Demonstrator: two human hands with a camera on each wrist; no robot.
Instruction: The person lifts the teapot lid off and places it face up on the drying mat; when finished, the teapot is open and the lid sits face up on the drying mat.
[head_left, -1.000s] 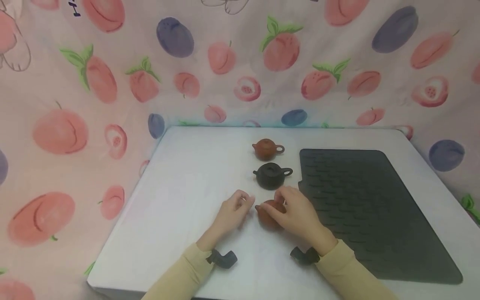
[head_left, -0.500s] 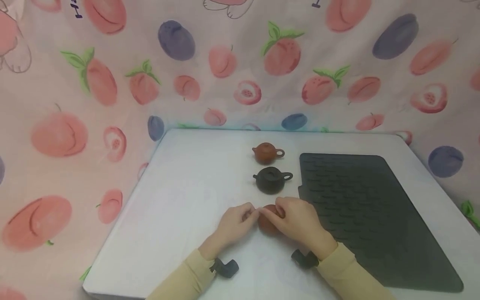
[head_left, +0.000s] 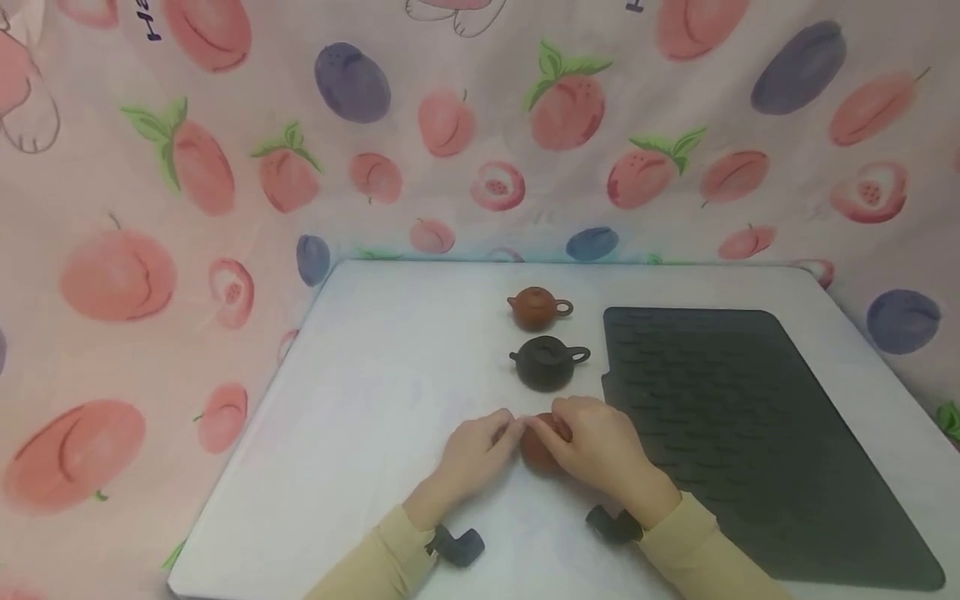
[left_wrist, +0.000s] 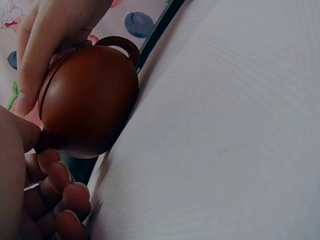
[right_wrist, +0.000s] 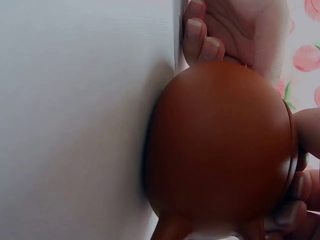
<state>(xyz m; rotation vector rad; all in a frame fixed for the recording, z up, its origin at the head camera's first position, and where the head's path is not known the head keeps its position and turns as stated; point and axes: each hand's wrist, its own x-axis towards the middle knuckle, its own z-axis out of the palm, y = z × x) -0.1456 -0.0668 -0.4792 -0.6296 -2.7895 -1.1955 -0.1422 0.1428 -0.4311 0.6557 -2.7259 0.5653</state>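
A reddish-brown clay teapot (head_left: 537, 454) stands upright on the white table between both hands, its top largely covered by fingers in the head view. My left hand (head_left: 468, 458) pinches its spout between thumb and fingers; the left wrist view shows the spout (left_wrist: 45, 142) in that pinch. Over the top, my right hand (head_left: 600, 442) grips the lid, with its knob hidden under the fingers. The round body (right_wrist: 220, 140) fills the middle of the right wrist view. The teapot's loop handle (left_wrist: 122, 45) points away from my left hand.
Behind the held teapot stand a black teapot (head_left: 545, 364) and, farther back, a smaller brown teapot (head_left: 535, 308), in a column. A dark ridged mat (head_left: 720, 417) lies on the table's right side. A fruit-print cloth (head_left: 450, 200) hangs behind the table.
My left hand has moved right from beside the teapot and taken hold of its spout. My right hand stays at the lid. The view has tilted slightly.
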